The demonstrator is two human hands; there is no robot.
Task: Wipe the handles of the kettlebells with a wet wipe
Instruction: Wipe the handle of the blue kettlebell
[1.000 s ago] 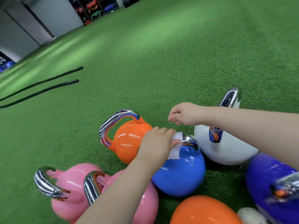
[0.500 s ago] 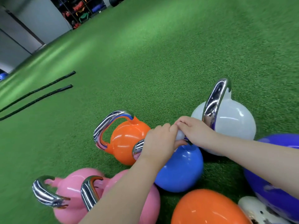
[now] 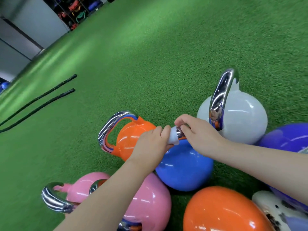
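Note:
A blue kettlebell (image 3: 185,167) lies on the green turf with its chrome handle (image 3: 179,132) pointing up between my hands. My left hand (image 3: 150,144) grips a white wet wipe (image 3: 173,136) wrapped round that handle. My right hand (image 3: 198,135) holds the handle's other end with curled fingers. An orange kettlebell (image 3: 131,139) with a chrome handle stands just left of my left hand. A white kettlebell (image 3: 241,117) stands behind my right hand.
Pink kettlebells (image 3: 146,200) lie under my left forearm, another orange one (image 3: 221,212) sits at the bottom and a purple one (image 3: 290,139) at the right. Two black ropes (image 3: 38,104) lie on the turf (image 3: 150,55) at the left. Shelves (image 3: 75,9) stand far back.
My right hand came down from above the white kettlebell onto the blue kettlebell's handle. The left hand with the wipe has slid along that handle toward the right hand.

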